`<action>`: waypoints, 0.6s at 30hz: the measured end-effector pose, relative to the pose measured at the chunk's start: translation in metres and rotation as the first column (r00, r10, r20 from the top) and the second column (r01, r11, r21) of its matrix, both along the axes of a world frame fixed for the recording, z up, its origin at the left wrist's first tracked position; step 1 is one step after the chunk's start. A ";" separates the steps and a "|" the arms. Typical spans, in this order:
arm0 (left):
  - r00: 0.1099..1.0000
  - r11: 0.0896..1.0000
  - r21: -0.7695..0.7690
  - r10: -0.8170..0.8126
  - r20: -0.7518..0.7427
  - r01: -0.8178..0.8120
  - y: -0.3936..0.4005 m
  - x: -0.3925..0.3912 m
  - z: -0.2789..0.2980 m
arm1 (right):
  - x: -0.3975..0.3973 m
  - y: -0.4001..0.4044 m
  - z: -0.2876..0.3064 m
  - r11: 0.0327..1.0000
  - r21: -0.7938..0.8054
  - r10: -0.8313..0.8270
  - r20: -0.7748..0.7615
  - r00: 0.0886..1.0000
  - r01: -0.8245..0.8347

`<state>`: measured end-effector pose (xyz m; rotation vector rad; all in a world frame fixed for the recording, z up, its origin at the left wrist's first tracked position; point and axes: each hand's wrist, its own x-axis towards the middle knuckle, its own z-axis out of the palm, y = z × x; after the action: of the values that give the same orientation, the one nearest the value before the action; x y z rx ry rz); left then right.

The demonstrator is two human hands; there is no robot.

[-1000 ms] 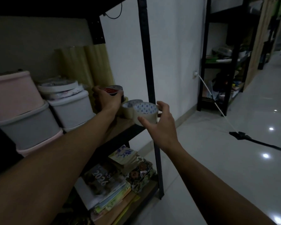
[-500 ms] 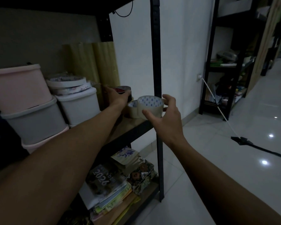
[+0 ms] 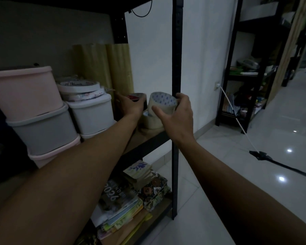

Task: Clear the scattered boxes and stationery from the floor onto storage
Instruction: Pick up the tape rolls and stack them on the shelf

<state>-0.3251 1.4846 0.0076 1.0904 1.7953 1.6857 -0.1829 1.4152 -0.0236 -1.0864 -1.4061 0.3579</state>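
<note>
Head view: the right hand (image 3: 177, 119) is nearest, its fingers (image 3: 181, 98) and thumb grasping a beige tape roll (image 3: 162, 103), tilted, just above a second tape roll (image 3: 151, 121) that lies on the shelf (image 3: 148, 137). Left of these fingers, the left hand (image 3: 129, 105) grasps a dark tape roll (image 3: 138, 97). Behind it stand yellowish rolls (image 3: 102, 66); further left are stacked bins (image 3: 90, 112).

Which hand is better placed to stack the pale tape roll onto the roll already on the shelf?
Right. The right hand grips the pale tape roll just above it; the left hand holds a dark roll.
</note>
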 end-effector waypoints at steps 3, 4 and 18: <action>0.998 0.994 0.113 -0.006 0.065 -0.001 -0.025 0.010 0.001 | -0.007 -0.001 0.004 0.996 0.040 -0.079 0.049 0.996 0.077; 0.998 0.993 0.121 -0.022 0.058 0.015 -0.033 0.012 -0.002 | -0.009 -0.002 0.004 0.993 0.061 -0.101 0.058 0.993 0.098; 0.846 0.943 -0.162 -0.332 -0.418 0.290 -0.085 -0.002 -0.046 | -0.033 0.010 0.022 0.993 -0.017 -0.106 0.234 0.966 0.114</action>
<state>-0.3270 1.3995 -0.0380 1.7244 1.7992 1.2131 -0.2155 1.4254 -0.0015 -1.2572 -1.5425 0.1752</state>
